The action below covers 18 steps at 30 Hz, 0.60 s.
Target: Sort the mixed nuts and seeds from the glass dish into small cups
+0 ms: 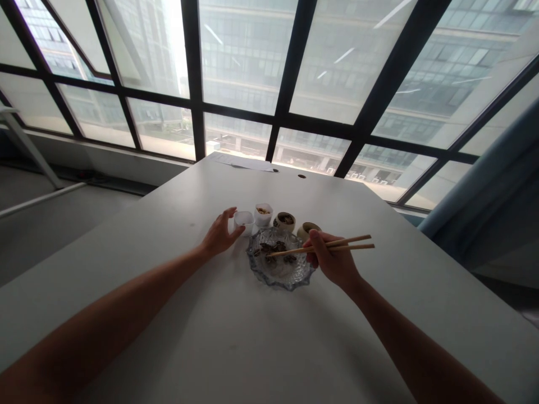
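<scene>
A clear glass plate (pixel 281 275) with a wavy rim lies on the white table (pixel 236 336) and holds several small dark pieces. My right hand (pixel 332 261) is closed on a pair of wooden chopsticks (pixel 337 244), whose tips reach down among the dark pieces on the plate. My left hand (pixel 219 234) rests on the table left of the plate, fingers curved and apart, thumb and fingertips at a small white square cup (pixel 243 221); I cannot tell if it grips the cup.
Behind the plate stand a second white square cup (pixel 263 214) with something yellowish inside, a round beige bowl (pixel 285 221) with dark contents and another beige bowl (pixel 306 229). Papers (pixel 244 161) lie at the table's far edge, before large dark-framed windows. A blue curtain (pixel 492 191) hangs right.
</scene>
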Tool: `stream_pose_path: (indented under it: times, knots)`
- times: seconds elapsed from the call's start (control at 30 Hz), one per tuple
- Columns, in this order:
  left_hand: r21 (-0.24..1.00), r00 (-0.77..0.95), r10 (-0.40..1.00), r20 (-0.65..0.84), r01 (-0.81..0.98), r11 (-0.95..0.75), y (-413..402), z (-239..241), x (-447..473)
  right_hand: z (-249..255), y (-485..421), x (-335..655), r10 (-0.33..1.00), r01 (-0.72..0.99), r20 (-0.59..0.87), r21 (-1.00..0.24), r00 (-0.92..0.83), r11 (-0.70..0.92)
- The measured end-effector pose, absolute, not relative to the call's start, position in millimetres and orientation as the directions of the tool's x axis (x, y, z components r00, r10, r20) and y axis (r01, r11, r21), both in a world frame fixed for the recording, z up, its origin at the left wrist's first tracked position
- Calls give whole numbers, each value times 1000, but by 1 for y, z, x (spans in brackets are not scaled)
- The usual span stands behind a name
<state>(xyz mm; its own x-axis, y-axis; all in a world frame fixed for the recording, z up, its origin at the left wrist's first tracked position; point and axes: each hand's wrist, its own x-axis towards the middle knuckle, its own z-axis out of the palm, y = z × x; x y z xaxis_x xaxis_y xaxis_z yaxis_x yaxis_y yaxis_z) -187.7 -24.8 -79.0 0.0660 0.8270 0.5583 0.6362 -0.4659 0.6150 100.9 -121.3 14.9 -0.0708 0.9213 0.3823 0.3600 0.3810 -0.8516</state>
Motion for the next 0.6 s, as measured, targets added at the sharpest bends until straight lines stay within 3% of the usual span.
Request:
stream_pose_path:
  times: [0.43, 0.6]
  knots:
    - [614, 56, 826, 561, 641, -461, -26, -78, -188, 18, -121, 108, 890, 419, 437, -789, -131, 449]
    - [611, 50, 821, 568, 643, -462, -25, -81, -188, 17, -115, 111, 853, 457, 435, -721, -287, 521]
